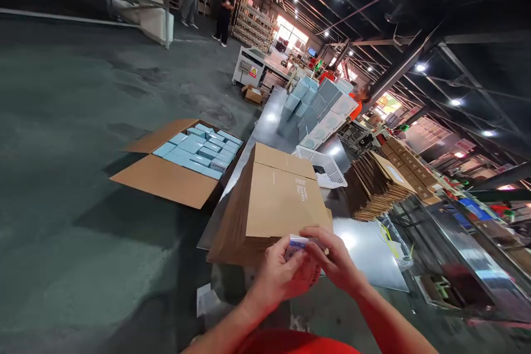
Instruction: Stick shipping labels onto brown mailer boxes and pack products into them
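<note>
White lettering point(302, 189) is running across the top of the flattened-carton stack point(274, 204), blurring past sure reading; dark brand lettering is marking the pale blue boxes point(327, 110) beyond. Before the stack's near edge, the left hand point(277, 268) is pinching a blue-banded label point(297, 243), thumb and fingers closing on it; the right hand point(337, 257) is curling half-open beside it, whether gripping I'm not telling for sure
</note>
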`<action>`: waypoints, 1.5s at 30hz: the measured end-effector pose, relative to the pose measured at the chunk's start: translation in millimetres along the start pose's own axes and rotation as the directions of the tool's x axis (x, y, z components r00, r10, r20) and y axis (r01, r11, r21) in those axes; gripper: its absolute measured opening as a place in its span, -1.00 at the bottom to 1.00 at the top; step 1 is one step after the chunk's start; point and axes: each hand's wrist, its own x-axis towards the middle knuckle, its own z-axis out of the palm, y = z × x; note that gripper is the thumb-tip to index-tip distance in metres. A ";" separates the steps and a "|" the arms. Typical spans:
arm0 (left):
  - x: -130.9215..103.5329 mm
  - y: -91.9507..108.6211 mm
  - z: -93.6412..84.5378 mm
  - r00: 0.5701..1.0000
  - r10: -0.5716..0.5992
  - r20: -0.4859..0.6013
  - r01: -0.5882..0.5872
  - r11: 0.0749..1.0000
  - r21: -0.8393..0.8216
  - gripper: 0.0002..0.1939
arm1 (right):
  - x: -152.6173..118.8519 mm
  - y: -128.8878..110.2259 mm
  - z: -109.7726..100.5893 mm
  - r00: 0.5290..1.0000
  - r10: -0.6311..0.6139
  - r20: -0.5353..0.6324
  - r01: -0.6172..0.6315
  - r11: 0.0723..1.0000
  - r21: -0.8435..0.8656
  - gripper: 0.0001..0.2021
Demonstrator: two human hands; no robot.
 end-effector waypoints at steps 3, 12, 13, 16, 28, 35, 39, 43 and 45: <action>5.8 -2.6 -2.0 1.000 -0.015 0.026 0.016 1.000 -0.027 -0.58 | 2.2 4.4 1.2 0.996 0.030 -0.087 -0.028 0.999 0.026 -0.76; 17.9 2.8 -7.0 0.998 -0.057 0.012 0.054 0.984 0.169 -0.58 | 11.6 24.8 13.9 0.984 0.158 -0.082 -0.150 0.984 0.098 -0.69; 17.7 3.7 -7.2 0.999 -0.052 0.010 0.049 0.982 0.181 -0.58 | 13.1 27.4 14.4 0.981 0.180 -0.074 -0.170 0.977 0.130 -0.68; 17.6 4.9 -7.3 0.999 -0.037 -0.011 0.038 0.981 0.188 -0.59 | 17.7 34.1 13.0 0.975 0.224 -0.005 -0.214 0.938 0.274 -0.61; 25.9 -9.3 -8.3 0.998 0.019 -0.066 0.000 0.961 0.277 -0.65 | 21.3 50.4 18.4 0.943 0.318 0.098 -0.329 0.845 0.421 -0.53; 18.1 7.4 -7.3 0.994 0.044 -0.097 -0.035 0.995 0.094 -0.67 | 13.3 29.6 6.4 0.970 0.238 0.057 -0.236 0.848 0.475 -0.44; -5.5 31.1 -6.6 0.975 0.106 -0.197 -0.072 0.983 0.172 -0.73 | 5.3 0.6 -7.5 0.957 0.228 0.179 -0.274 0.910 0.310 -0.61; -15.9 37.8 -1.7 0.948 0.158 -0.276 -0.090 0.965 0.245 -0.78 | 8.3 -9.6 -21.1 0.971 0.140 0.191 -0.192 0.939 0.285 -0.64; -19.0 35.5 3.1 0.939 0.190 -0.287 -0.107 0.954 0.281 -0.81 | 9.0 -7.7 -22.6 0.990 0.050 0.134 -0.087 0.955 0.284 -0.61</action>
